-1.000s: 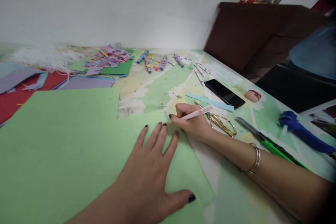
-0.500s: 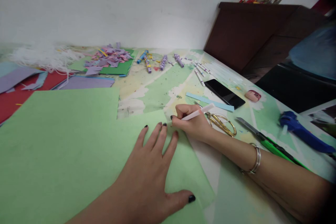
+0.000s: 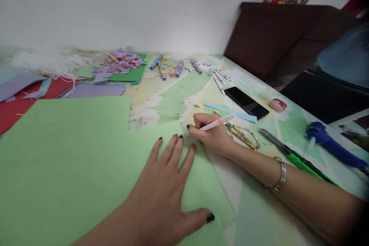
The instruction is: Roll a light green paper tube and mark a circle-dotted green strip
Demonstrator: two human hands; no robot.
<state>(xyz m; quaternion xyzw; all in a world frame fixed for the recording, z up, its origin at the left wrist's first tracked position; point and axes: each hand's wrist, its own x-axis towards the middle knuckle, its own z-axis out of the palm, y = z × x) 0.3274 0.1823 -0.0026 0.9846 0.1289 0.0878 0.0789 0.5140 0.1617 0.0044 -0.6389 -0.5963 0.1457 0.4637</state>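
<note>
My left hand (image 3: 164,188) lies flat with spread fingers on a large sheet of light green paper (image 3: 75,161). Its fingertips rest near the sheet's far right edge. In my right hand (image 3: 215,136) is a pale pink and white pen (image 3: 215,124), gripped as for writing. That hand sits at the paper's far right corner, and the pen's tip is hidden behind the fingers. Gold-handled scissors (image 3: 243,135) lie just right of the right hand, partly covered by it. A light blue paper strip (image 3: 230,112) lies beyond them.
Toward the right are a black phone (image 3: 247,102), a pink eraser-like block (image 3: 277,104), a green utility knife (image 3: 296,157) with its blade out, and a blue glue gun (image 3: 334,144). Markers (image 3: 219,85), purple rolls (image 3: 179,68), paper scraps (image 3: 122,62) and white string (image 3: 52,63) lie at the back.
Almost nothing differs. Both hands, the pen and the green paper stay in practically the same place.
</note>
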